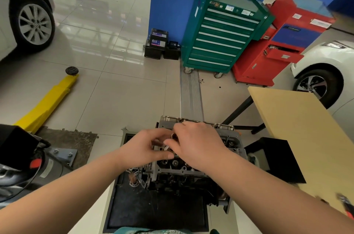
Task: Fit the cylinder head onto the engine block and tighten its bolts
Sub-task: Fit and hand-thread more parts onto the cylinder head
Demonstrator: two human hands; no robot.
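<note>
At the far left a grey car is cut off by the edge, with one wheel showing, and below it a yellow lift arm runs down to a black-and-red machine that is only partly in view. In the middle, the engine sits on a dark tray on the floor, the cylinder head on top of the block – much of its upper face is hidden under the two hands. The left hand has its fingers curled in toward the right one, pinching some small part that is too covered to name. The right hand is curled over the head and holds small round metal pieces between thumb and fingertips; at least two glint there, but the true count cannot be told. Whether any bolts are seated cannot be made out. Behind, against a blue wall, stand two black batteries and one green tool cabinet with seven or so drawers, then one red cabinet. To the right a tan table top slants across – its far end is out of view – and a white car shows one wheel. At the lower right corner something red and black is blurred beyond telling.
</note>
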